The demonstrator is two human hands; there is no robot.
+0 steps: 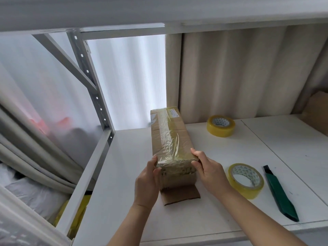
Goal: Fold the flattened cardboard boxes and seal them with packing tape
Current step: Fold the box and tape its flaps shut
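From the head camera, a long taped box [168, 137] lies on the white worktop [204, 215], both hands, left [147, 180] and right [209, 170], curled around its near end. Right of the box sit two tape rolls, one near [245, 180] and one far [221, 125]. The box looks light and stiff but tape-slick, so gripping the near corners seems best.

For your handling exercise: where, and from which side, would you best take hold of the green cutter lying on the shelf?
Probably grip the cutter around its wide green middle, coming from above, fingers on its two long sides. It lies flat on the shelf, clear of the near tape roll, with its black tip pointing away, so the body is free.
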